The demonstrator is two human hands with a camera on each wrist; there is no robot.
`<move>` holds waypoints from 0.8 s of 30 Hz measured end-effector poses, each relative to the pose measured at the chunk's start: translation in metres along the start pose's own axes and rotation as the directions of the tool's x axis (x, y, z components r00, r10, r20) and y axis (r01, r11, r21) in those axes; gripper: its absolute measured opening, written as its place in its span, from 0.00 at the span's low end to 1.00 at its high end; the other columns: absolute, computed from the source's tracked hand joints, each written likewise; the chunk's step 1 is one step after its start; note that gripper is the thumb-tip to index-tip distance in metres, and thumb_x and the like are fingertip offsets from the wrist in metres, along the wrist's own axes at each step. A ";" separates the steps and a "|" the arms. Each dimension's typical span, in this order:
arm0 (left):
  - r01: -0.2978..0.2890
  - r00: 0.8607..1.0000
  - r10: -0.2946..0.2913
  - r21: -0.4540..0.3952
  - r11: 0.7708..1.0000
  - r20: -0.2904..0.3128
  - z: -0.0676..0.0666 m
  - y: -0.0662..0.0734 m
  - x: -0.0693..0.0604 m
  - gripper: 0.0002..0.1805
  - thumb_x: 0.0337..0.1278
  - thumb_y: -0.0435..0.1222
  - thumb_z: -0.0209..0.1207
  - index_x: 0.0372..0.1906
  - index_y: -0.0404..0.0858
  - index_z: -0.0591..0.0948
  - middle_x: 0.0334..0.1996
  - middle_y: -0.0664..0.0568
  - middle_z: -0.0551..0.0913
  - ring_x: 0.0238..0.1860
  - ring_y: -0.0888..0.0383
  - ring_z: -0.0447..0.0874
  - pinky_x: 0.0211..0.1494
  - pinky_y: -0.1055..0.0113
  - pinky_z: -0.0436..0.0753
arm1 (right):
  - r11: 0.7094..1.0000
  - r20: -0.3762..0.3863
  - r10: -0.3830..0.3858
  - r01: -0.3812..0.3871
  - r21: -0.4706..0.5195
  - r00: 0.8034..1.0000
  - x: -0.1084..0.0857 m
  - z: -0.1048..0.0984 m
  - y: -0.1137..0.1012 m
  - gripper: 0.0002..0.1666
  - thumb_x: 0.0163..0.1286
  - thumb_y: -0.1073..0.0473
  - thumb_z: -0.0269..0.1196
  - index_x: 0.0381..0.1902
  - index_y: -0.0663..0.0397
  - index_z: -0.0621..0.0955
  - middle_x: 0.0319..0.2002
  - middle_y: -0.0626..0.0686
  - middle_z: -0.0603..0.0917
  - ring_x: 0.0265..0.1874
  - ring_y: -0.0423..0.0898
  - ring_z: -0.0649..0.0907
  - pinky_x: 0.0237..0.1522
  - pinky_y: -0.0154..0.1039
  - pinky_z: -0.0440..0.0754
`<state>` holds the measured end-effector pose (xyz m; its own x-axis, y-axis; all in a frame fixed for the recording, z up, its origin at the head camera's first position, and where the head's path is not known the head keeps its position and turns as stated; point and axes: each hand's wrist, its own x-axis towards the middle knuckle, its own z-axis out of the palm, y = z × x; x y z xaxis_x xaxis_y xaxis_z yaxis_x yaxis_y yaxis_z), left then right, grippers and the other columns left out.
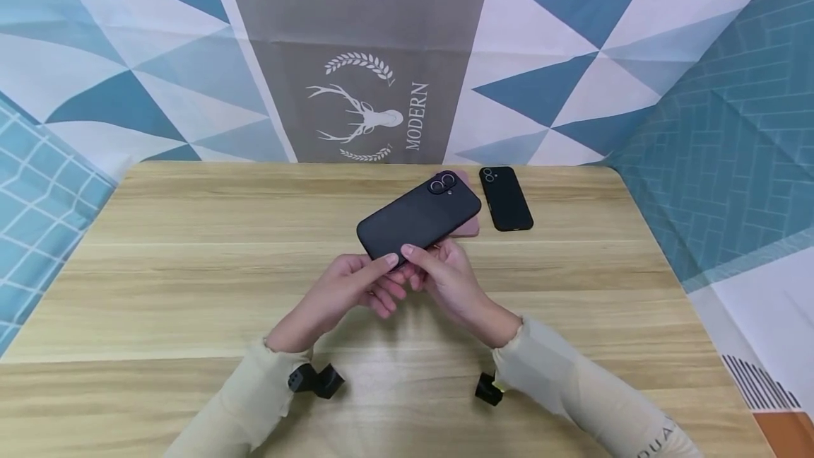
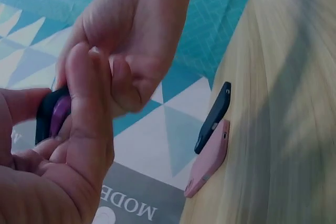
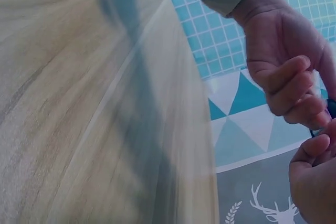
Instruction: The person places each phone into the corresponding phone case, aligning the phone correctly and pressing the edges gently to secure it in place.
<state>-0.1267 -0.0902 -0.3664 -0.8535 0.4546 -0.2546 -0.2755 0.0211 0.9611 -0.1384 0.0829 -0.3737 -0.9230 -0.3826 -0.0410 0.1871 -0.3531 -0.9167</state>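
Both hands hold a phone in a black case (image 1: 416, 218), lifted over the table with its back and two round lenses facing up. My left hand (image 1: 346, 285) pinches the near end, thumb on top and fingers underneath. Beside it, my right hand (image 1: 453, 285) grips the same end near the corner, its thumb also on the back. A purple surface (image 2: 61, 115) shows inside the dark edge in the left wrist view. In the right wrist view fingers cover most of the phone.
A pink phone case (image 1: 469, 227) lies behind the held phone, partly hidden by it. To its right, near the table's back edge, lies a black phone case (image 1: 506, 200). The wooden table (image 1: 191, 246) meets a patterned cloth (image 1: 540, 41) behind.
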 end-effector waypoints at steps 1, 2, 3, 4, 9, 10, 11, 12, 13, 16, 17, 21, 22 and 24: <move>-0.008 1.000 0.008 -0.003 1.000 0.009 0.000 0.000 0.001 0.21 0.68 0.41 0.49 0.39 0.23 0.78 0.23 0.54 0.83 0.22 0.61 0.82 0.29 0.66 0.86 | 1.000 -0.003 0.006 -0.006 0.008 1.000 0.000 0.000 0.000 0.04 0.68 0.66 0.53 0.32 0.56 0.74 0.17 0.43 0.81 0.14 0.36 0.73 0.21 0.27 0.72; -0.014 1.000 0.014 -0.008 1.000 0.015 0.001 0.000 0.001 0.20 0.68 0.41 0.48 0.38 0.24 0.78 0.23 0.55 0.83 0.22 0.61 0.82 0.29 0.66 0.86 | 1.000 -0.005 0.009 -0.009 0.013 1.000 0.001 0.000 0.000 0.04 0.68 0.66 0.53 0.32 0.55 0.74 0.17 0.43 0.80 0.14 0.36 0.73 0.20 0.27 0.71; -0.019 1.000 0.020 -0.016 1.000 0.019 0.001 0.000 0.001 0.20 0.68 0.40 0.47 0.37 0.24 0.77 0.22 0.55 0.82 0.22 0.62 0.81 0.29 0.67 0.86 | 1.000 -0.005 0.008 -0.008 0.004 1.000 0.001 0.000 0.001 0.05 0.68 0.66 0.53 0.31 0.55 0.74 0.16 0.43 0.79 0.14 0.36 0.72 0.20 0.27 0.71; -0.024 0.999 0.025 -0.021 0.999 0.024 0.001 0.000 0.002 0.19 0.68 0.39 0.47 0.37 0.25 0.77 0.22 0.56 0.81 0.22 0.62 0.81 0.29 0.68 0.85 | 1.000 -0.001 0.008 -0.008 -0.003 1.000 0.001 0.000 0.001 0.05 0.68 0.66 0.53 0.31 0.54 0.73 0.15 0.43 0.78 0.14 0.36 0.71 0.19 0.27 0.70; -0.010 1.000 0.011 -0.020 1.000 0.023 0.000 -0.001 0.002 0.19 0.69 0.37 0.46 0.37 0.21 0.74 0.22 0.55 0.80 0.22 0.63 0.80 0.30 0.70 0.84 | 0.999 0.031 0.023 -0.022 -0.043 0.999 0.001 0.000 0.004 0.09 0.68 0.65 0.53 0.27 0.52 0.75 0.11 0.41 0.74 0.12 0.35 0.68 0.17 0.26 0.65; -0.003 1.000 0.003 -0.016 1.000 0.019 0.000 -0.001 0.002 0.19 0.69 0.37 0.46 0.37 0.21 0.74 0.22 0.55 0.80 0.22 0.63 0.80 0.30 0.71 0.84 | 0.999 0.032 0.037 -0.035 -0.038 0.999 0.001 0.000 0.004 0.11 0.69 0.65 0.52 0.26 0.52 0.76 0.11 0.41 0.74 0.11 0.34 0.68 0.16 0.26 0.64; 0.004 1.000 -0.004 -0.014 1.000 0.014 0.000 -0.002 0.002 0.19 0.69 0.37 0.47 0.37 0.21 0.74 0.22 0.55 0.80 0.22 0.63 0.79 0.30 0.71 0.84 | 0.998 0.027 0.048 -0.047 -0.035 0.998 0.001 0.001 0.005 0.13 0.69 0.65 0.52 0.24 0.52 0.76 0.11 0.41 0.75 0.11 0.34 0.68 0.16 0.25 0.64; 0.009 1.000 -0.008 -0.013 1.000 0.010 0.000 -0.003 0.001 0.18 0.69 0.37 0.47 0.37 0.21 0.75 0.22 0.55 0.80 0.22 0.63 0.79 0.30 0.71 0.84 | 0.998 0.021 0.058 -0.058 -0.033 0.998 0.001 0.001 0.005 0.15 0.69 0.64 0.52 0.22 0.51 0.77 0.11 0.41 0.75 0.11 0.34 0.68 0.16 0.25 0.64; 0.013 1.000 -0.013 -0.014 1.000 0.007 0.000 -0.003 0.001 0.18 0.69 0.37 0.47 0.37 0.22 0.75 0.22 0.55 0.80 0.22 0.63 0.79 0.30 0.71 0.84 | 0.997 0.015 0.067 -0.067 -0.032 0.998 0.001 0.001 0.006 0.16 0.69 0.64 0.52 0.20 0.51 0.77 0.11 0.41 0.75 0.11 0.34 0.68 0.16 0.25 0.63; 0.024 1.000 -0.024 -0.020 1.000 -0.005 0.001 -0.004 0.000 0.16 0.68 0.38 0.48 0.35 0.27 0.76 0.21 0.55 0.79 0.22 0.64 0.78 0.29 0.72 0.83 | 0.996 -0.002 0.088 -0.088 -0.030 0.996 0.001 0.002 0.006 0.18 0.68 0.64 0.51 0.18 0.51 0.78 0.11 0.41 0.74 0.12 0.34 0.67 0.16 0.25 0.62; 0.025 1.000 -0.025 -0.021 0.999 -0.009 0.002 -0.004 0.000 0.16 0.68 0.38 0.48 0.34 0.27 0.76 0.21 0.55 0.79 0.21 0.63 0.78 0.29 0.72 0.83 | 0.995 -0.006 0.091 -0.092 -0.032 0.996 0.001 0.002 0.006 0.18 0.68 0.64 0.52 0.18 0.51 0.78 0.11 0.41 0.74 0.12 0.34 0.67 0.16 0.25 0.62; 0.040 0.999 -0.040 -0.021 0.999 -0.029 0.002 -0.004 -0.002 0.14 0.67 0.38 0.49 0.32 0.31 0.76 0.20 0.56 0.79 0.21 0.64 0.78 0.28 0.72 0.83 | 0.995 -0.011 0.096 -0.097 -0.038 0.995 0.000 0.003 0.006 0.19 0.67 0.65 0.52 0.16 0.51 0.77 0.10 0.41 0.73 0.12 0.33 0.66 0.17 0.25 0.61; 0.041 0.999 -0.042 -0.027 0.999 -0.030 0.002 -0.004 -0.002 0.14 0.67 0.38 0.50 0.32 0.31 0.76 0.20 0.56 0.78 0.20 0.64 0.78 0.28 0.72 0.83 | 0.995 -0.006 0.094 -0.094 -0.033 0.996 0.000 0.004 0.006 0.19 0.68 0.65 0.52 0.16 0.51 0.77 0.10 0.41 0.73 0.12 0.33 0.66 0.17 0.26 0.61; 0.038 0.999 -0.039 -0.042 0.998 -0.020 0.002 -0.004 -0.003 0.14 0.67 0.39 0.50 0.33 0.30 0.76 0.19 0.56 0.79 0.21 0.63 0.79 0.29 0.72 0.84 | 0.996 0.010 0.086 -0.086 -0.014 0.996 0.000 0.004 0.007 0.21 0.68 0.65 0.51 0.15 0.51 0.76 0.10 0.42 0.73 0.11 0.34 0.64 0.18 0.26 0.60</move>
<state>-0.1228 -0.0900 -0.3692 -0.8508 0.4358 -0.2936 -0.3259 0.0008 0.9454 -0.1359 0.0771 -0.3781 -0.9001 -0.4202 -0.1153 0.2605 -0.3067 -0.9155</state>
